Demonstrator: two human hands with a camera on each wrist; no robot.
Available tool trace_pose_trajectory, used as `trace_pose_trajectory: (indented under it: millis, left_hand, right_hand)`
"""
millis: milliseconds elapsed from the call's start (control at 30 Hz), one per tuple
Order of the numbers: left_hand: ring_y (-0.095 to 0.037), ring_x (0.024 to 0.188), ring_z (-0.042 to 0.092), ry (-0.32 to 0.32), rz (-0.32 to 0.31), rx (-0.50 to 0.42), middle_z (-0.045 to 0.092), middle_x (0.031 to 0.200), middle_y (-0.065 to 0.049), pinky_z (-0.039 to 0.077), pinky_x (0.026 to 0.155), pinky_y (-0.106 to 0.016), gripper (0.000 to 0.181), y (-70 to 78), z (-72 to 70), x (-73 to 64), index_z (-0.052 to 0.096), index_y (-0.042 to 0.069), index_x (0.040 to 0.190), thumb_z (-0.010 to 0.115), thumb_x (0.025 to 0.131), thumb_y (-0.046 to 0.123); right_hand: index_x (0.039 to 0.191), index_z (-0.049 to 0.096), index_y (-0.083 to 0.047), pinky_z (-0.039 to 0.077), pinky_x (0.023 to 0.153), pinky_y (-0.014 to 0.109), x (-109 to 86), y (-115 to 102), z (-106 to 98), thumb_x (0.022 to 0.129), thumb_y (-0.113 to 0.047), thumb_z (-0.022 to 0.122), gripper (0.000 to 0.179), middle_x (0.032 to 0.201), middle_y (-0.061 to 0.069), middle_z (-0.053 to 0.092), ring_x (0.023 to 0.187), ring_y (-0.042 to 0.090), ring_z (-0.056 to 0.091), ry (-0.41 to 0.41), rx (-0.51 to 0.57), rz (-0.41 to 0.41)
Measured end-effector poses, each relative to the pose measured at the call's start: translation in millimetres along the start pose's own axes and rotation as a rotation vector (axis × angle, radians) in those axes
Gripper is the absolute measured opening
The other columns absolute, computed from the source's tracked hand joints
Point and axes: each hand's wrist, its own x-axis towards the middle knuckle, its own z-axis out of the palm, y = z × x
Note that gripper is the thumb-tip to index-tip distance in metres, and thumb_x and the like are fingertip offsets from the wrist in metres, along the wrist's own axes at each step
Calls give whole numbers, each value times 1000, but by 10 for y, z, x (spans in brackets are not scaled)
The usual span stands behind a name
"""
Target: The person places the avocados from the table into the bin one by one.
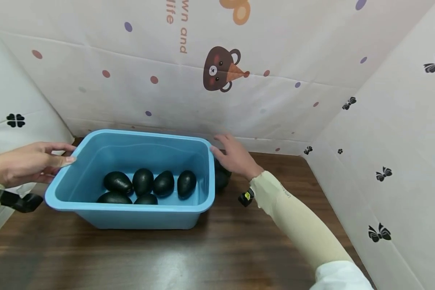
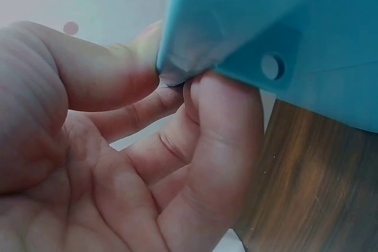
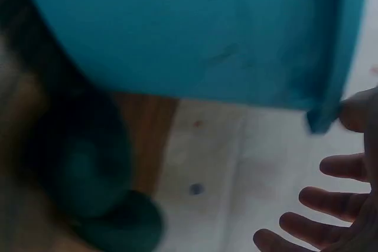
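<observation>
A blue plastic tub (image 1: 137,219) stands on the wooden surface, holding several dark avocados (image 1: 143,182). My left hand (image 1: 32,164) grips its left rim; in the left wrist view the thumb lies on the outer side of the rim and the fingers curl under its edge. At the opposite end, my right hand (image 1: 235,158) is spread, its thumb right at the tub's rim and its fingers held apart. More dark avocados (image 1: 221,177) sit outside the tub, below the right hand and partly hidden by it. The right wrist view shows these avocados (image 3: 121,222) blurred beside the tub wall.
Dark brown wood (image 1: 159,257) stretches in front of the tub and to its right. A white printed sheet with a bear face (image 1: 219,69) rises close behind the tub. White walls with bow prints (image 1: 379,233) stand at the right, another white wall (image 1: 14,92) at the left.
</observation>
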Motion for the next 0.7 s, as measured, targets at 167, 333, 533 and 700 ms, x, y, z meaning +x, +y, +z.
trace_pose_trajectory:
  millis: [167, 333, 533, 700]
  left_hand:
    - [-25, 101, 73, -5, 4, -4, 71, 122, -11, 64, 89, -50, 80, 11, -10, -2, 4, -13, 159, 45, 112, 37]
    - [-24, 101, 73, 3, 0, -15, 71, 120, -9, 64, 88, -49, 79, -4, -12, -21, 5, -13, 159, 44, 113, 37]
    - [-24, 100, 72, 3, 3, -23, 71, 119, -8, 64, 89, -50, 77, -9, 2, -21, 6, -12, 160, 45, 112, 34]
    - [-25, 101, 73, 3, -2, -53, 72, 119, -7, 64, 89, -51, 76, -19, -4, 2, 6, -12, 160, 46, 112, 32]
  right_hand:
    - [150, 51, -6, 43, 120, 56, -105, 262, 250, 109, -26, 54, 46, 154, 14, 51, 143, 34, 50, 24, 3, 15]
    - [148, 57, -10, 46, 118, 54, -177, 341, 575, 100, -23, 69, 51, 152, 14, 54, 140, 34, 52, -90, -156, 9]
    - [142, 63, -15, 49, 115, 53, -257, 390, 792, 94, -22, 76, 50, 147, 13, 59, 134, 34, 56, -166, -310, -45]
    - [139, 66, -14, 53, 111, 51, -258, 408, 836, 90, -16, 79, 51, 143, 14, 61, 127, 34, 58, -173, -372, -69]
